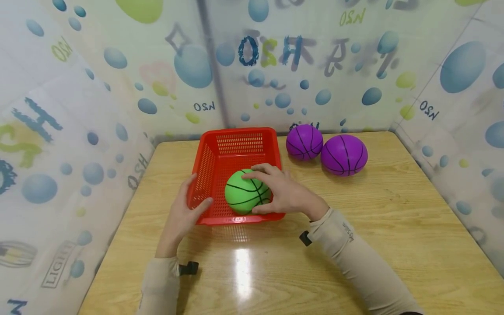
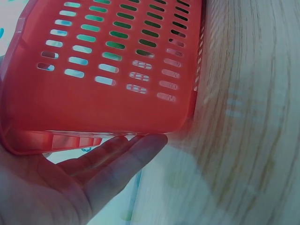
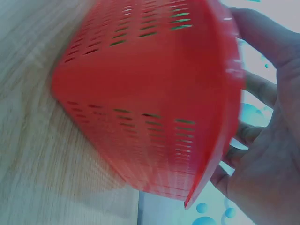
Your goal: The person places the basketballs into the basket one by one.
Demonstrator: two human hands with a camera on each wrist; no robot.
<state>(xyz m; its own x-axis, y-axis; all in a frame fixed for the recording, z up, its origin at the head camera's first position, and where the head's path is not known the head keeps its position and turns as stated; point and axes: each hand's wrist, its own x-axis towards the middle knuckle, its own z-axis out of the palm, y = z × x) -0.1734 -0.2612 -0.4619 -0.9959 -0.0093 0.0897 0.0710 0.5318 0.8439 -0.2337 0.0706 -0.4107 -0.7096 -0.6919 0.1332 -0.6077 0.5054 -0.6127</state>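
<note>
A green toy basketball (image 1: 245,192) with black lines sits inside the red plastic basket (image 1: 239,220), near its front right corner. Over the right rim reaches my right hand (image 1: 284,191), its fingers and thumb curved around the ball's right side. In the right wrist view the basket wall hides the ball, apart from green showing through the slots. My left hand (image 1: 182,218) holds the basket's left side near the front corner, thumb over the rim. Its fingers (image 2: 126,164) lie along the outer wall in the left wrist view, where the thumb is hidden.
Two purple toy basketballs, a left one (image 1: 304,142) and a right one (image 1: 344,155), rest close together on the wooden table (image 1: 374,227) right of the basket. Patterned sheeting (image 1: 283,83) hangs behind the table and along both sides.
</note>
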